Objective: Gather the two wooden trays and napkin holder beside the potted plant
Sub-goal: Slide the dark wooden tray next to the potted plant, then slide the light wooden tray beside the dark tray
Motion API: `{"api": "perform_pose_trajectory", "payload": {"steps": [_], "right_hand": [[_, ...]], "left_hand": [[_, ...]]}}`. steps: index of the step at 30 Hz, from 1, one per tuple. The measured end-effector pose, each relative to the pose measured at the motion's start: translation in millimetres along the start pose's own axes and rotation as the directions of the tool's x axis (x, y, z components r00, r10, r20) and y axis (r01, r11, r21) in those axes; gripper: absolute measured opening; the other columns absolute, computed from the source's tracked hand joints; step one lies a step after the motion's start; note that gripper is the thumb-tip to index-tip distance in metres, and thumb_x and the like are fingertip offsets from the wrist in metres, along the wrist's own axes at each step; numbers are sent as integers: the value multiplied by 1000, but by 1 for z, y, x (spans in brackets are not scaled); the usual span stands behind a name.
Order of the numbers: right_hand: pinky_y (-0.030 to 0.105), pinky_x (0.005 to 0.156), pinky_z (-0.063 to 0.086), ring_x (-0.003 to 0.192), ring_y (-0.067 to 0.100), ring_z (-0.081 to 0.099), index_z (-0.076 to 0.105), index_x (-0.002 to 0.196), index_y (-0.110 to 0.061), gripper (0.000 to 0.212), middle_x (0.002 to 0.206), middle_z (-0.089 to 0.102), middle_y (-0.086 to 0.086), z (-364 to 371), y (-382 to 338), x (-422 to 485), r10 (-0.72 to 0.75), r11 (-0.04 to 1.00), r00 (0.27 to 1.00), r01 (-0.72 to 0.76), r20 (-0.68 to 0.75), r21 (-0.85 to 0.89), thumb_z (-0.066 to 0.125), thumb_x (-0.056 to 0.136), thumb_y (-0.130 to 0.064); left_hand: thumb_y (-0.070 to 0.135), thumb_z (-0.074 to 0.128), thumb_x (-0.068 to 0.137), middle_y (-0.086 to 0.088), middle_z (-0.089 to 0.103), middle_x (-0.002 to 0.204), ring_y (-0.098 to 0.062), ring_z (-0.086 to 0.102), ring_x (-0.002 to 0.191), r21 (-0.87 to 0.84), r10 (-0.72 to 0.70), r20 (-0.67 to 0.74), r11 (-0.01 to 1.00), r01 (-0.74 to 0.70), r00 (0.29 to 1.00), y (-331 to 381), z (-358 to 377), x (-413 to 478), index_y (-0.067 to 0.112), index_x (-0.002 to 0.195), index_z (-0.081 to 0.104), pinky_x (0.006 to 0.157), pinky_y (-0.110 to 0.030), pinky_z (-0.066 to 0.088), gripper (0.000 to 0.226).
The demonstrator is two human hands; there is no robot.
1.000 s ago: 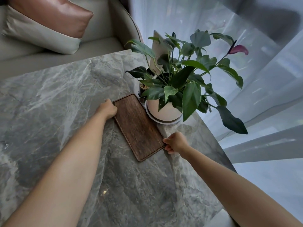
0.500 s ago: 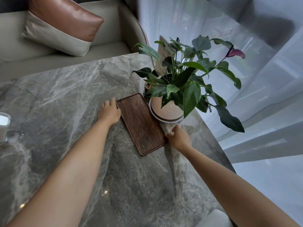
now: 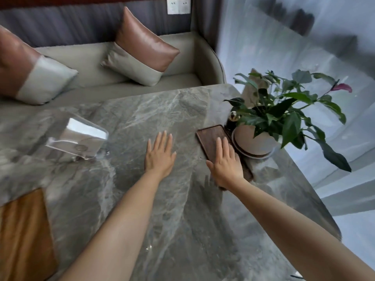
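Both hands have let go: right hand (image 3: 225, 163) flat on the dark tray (image 3: 213, 136), left hand (image 3: 160, 157) spread, seemingly resting, on the table (image 3: 182, 220) at its nine o'clock.

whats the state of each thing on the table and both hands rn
dark wooden tray: flat beside the potted plant, under right hand
potted plant: upright at table edge
clear napkin holder: far left, apart from plant, blurred
light wooden tray: near left corner, untouched
left hand: open, empty
right hand: open, over dark tray
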State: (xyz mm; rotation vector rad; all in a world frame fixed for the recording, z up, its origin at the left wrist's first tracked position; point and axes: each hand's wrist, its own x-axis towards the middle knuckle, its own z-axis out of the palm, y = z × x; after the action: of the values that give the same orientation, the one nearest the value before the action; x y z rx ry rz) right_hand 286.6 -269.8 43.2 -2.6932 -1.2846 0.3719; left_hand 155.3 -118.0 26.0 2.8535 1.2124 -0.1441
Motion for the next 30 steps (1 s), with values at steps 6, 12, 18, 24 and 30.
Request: {"api": "perform_pose_trajectory", "payload": {"steps": [6,12,18,24,30], "right_hand": [[45,117,-3,144,26,-19,-25,141,-13,79,155,-24,10,10,-105,-19,-112,992,993,109,-42,-70,24,93,-53],[44,116,-8,143,25,-22,-37,127,-19,78,154,-28,9,31,-218,-47,-212,976,977,211,-13,-57,23,93,-54],[45,115,-12,142,23,-25,-36,129,-19,77,153,-29,7,56,-307,-78,-299,951,953,301,39,-72,22,92,-54],[46,115,-11,143,25,-21,-29,139,-19,78,154,-26,7,90,-358,-106,-315,942,941,326,125,-83,23,92,-54],[47,117,-8,144,26,-19,-26,141,-19,77,156,-23,9,117,-373,-131,-266,953,933,293,244,-80,23,93,-53]], "left_hand": [[39,21,99,-1,-9,160,-16,-9,147,2,-27,3,1000,27,1000,-91,-6,-59,17,149,-7,119,-44,-4,62],[40,18,99,-1,-11,160,-16,-10,147,9,-131,-2,991,132,991,-199,-5,-117,17,148,-9,119,-42,-5,61],[39,19,99,-3,-11,160,-17,-11,147,-3,-248,-3,969,248,969,-292,4,-165,16,149,-8,119,-43,-6,61],[40,18,99,-3,-8,160,-18,-9,147,4,-320,27,947,320,947,-352,24,-197,15,149,-6,119,-43,-3,60],[42,17,99,-4,-3,160,-18,-4,148,-2,-352,141,934,356,925,-384,43,-205,16,149,-3,119,-44,0,60]]}}
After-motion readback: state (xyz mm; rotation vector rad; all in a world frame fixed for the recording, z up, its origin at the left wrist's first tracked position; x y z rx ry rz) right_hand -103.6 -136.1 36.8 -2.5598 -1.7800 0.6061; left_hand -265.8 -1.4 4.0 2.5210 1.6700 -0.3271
